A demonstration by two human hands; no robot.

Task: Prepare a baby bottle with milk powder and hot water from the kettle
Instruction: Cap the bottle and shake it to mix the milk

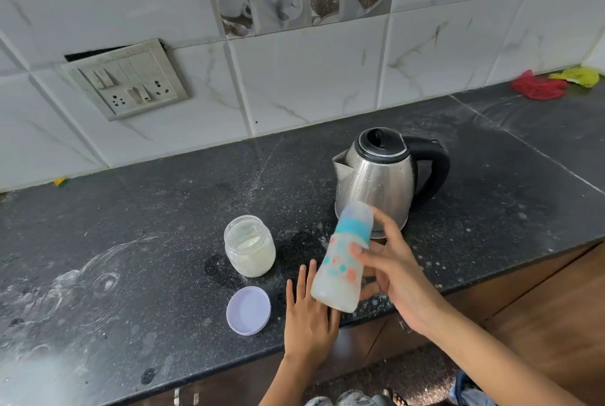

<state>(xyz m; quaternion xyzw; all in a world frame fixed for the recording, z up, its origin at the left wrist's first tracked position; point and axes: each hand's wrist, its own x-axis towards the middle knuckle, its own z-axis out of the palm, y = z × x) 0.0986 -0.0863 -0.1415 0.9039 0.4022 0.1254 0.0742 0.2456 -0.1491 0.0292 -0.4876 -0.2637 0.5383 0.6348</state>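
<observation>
bottle: the baby bottle [343,258] is up off the counter, tilted with its capped top leaning toward the kettle and its base down by the left hand. It's blurry, looks milky inside.
right hand: the right hand [393,274] has the bottle wrapped around the middle, thumb across the front and fingers behind, a proper clenched hold.
left hand: the left hand [311,310] lies flat on the counter edge, fingers spread, holding nothing. The bottle's base sits just above its fingers; can't tell if they touch.
kettle: steel kettle [379,176] with black handle stands right behind the bottle, lid closed.
jar: open glass jar [250,247] of pale powder is left of the bottle, its lilac lid [248,310] lying just in front of it, beside the left hand.
writing: bottle has teal and red printed shapes, too smeared to read. A bit of text low on the kettle is mostly hidden.
counter: dark stone counter [131,242] with white dusty smears.
</observation>
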